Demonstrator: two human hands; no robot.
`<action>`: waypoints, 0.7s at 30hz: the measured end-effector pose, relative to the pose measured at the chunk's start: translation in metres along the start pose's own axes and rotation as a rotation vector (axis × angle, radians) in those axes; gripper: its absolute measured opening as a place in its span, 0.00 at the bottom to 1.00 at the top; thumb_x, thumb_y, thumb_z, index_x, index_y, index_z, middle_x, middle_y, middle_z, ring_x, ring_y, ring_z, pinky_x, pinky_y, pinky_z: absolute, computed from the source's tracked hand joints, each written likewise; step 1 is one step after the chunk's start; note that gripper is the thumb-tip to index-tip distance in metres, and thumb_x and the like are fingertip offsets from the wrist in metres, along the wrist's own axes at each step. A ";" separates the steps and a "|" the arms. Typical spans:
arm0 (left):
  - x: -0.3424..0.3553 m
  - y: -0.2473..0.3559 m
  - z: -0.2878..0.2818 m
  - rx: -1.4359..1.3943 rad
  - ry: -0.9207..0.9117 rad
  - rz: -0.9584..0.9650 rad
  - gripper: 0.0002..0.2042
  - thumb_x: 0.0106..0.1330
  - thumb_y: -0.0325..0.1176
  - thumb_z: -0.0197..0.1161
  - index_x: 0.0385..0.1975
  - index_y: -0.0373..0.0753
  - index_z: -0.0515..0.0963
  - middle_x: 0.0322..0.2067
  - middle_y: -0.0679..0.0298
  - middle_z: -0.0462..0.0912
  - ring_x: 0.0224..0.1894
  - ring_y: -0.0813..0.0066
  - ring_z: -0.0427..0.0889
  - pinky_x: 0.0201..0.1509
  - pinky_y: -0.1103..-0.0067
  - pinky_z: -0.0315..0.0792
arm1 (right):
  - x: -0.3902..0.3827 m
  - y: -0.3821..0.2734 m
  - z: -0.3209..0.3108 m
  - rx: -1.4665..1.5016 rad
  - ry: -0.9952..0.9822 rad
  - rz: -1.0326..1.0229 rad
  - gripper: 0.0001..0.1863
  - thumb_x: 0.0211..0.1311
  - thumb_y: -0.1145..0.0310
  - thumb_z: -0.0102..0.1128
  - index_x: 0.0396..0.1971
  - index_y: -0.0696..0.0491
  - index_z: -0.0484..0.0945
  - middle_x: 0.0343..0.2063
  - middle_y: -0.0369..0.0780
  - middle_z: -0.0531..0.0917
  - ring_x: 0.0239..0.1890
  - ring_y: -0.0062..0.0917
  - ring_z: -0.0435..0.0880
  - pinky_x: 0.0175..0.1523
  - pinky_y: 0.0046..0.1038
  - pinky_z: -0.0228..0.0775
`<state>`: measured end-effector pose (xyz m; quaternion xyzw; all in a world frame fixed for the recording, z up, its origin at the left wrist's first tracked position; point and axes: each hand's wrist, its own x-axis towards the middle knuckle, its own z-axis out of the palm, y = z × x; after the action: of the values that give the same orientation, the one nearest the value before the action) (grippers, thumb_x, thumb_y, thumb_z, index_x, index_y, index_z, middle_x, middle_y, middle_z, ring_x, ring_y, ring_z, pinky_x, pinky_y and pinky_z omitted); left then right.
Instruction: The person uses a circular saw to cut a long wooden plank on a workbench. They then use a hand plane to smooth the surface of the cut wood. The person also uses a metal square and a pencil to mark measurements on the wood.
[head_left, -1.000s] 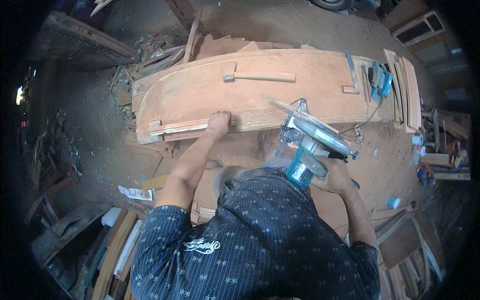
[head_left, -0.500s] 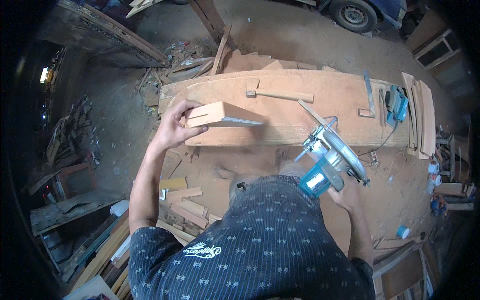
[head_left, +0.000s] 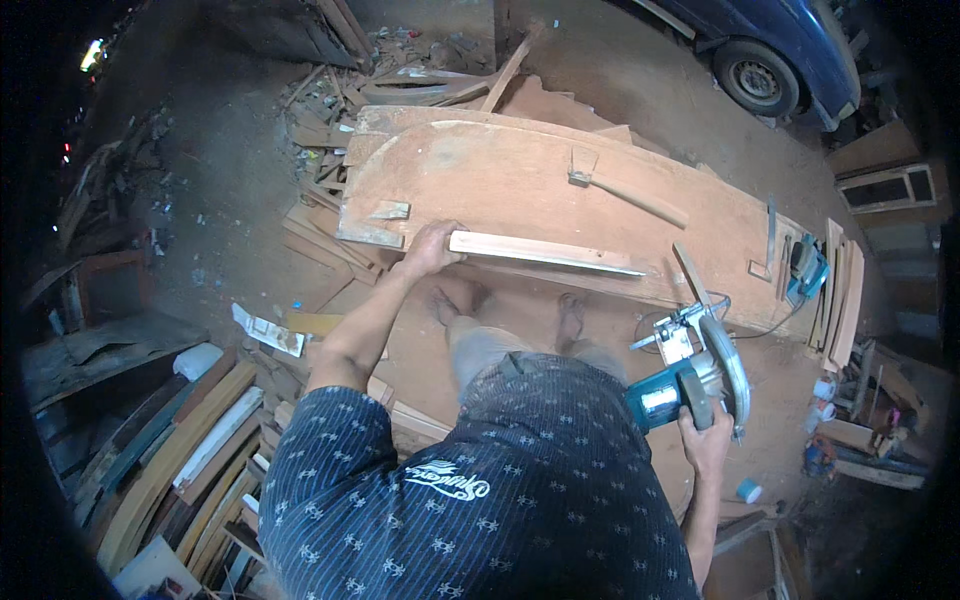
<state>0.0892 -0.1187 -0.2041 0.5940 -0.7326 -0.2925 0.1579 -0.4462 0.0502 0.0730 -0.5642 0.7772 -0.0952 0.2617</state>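
My left hand [head_left: 435,248] grips the left end of a wooden board [head_left: 545,250], fingers closed round it. The board is turned so that a long narrow face shows, and it lies along the near edge of the wooden workbench [head_left: 480,165]. Whether it rests on the bench or hangs just above, I cannot tell. In my right hand [head_left: 708,435] is a teal and silver circular saw [head_left: 694,372], closed round its rear handle. The saw hangs off the bench's near side, right of the board, apart from it.
On the bench lie a wooden-handled adze-like tool [head_left: 640,204], a metal square [head_left: 769,240], a teal power tool [head_left: 808,268] and small offcuts [head_left: 390,210]. Thin boards [head_left: 845,295] lean at the right end. Timber [head_left: 180,450] is stacked lower left; a blue car [head_left: 800,50] stands beyond.
The board has swung from tilted with its end toward me to lengthwise along the bench edge. My left hand shifted right; the saw moved right and lower. The whole view has turned.
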 end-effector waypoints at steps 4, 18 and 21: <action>0.006 -0.047 0.013 0.055 -0.016 -0.081 0.24 0.46 0.36 0.79 0.46 0.47 0.82 0.43 0.57 0.85 0.52 0.53 0.78 0.59 0.62 0.71 | -0.016 -0.035 0.021 -0.068 -0.009 -0.005 0.19 0.49 0.64 0.71 0.39 0.60 0.84 0.26 0.49 0.85 0.29 0.43 0.85 0.40 0.38 0.76; -0.034 -0.123 -0.040 0.255 0.058 -0.206 0.22 0.48 0.32 0.77 0.45 0.45 0.81 0.42 0.59 0.86 0.52 0.55 0.80 0.56 0.62 0.73 | -0.008 -0.068 0.040 -0.223 0.007 -0.250 0.19 0.48 0.59 0.74 0.35 0.57 0.85 0.26 0.50 0.86 0.30 0.46 0.87 0.40 0.38 0.77; -0.044 -0.124 -0.040 0.340 0.071 -0.244 0.21 0.47 0.32 0.77 0.44 0.45 0.81 0.42 0.59 0.86 0.50 0.55 0.81 0.53 0.62 0.75 | 0.005 -0.071 0.032 -0.126 -0.036 -0.250 0.18 0.49 0.59 0.75 0.34 0.57 0.85 0.26 0.50 0.86 0.30 0.45 0.87 0.39 0.37 0.77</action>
<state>0.2198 -0.1015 -0.2438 0.7065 -0.6879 -0.1603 0.0444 -0.3717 0.0258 0.0758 -0.6737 0.7004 -0.0683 0.2257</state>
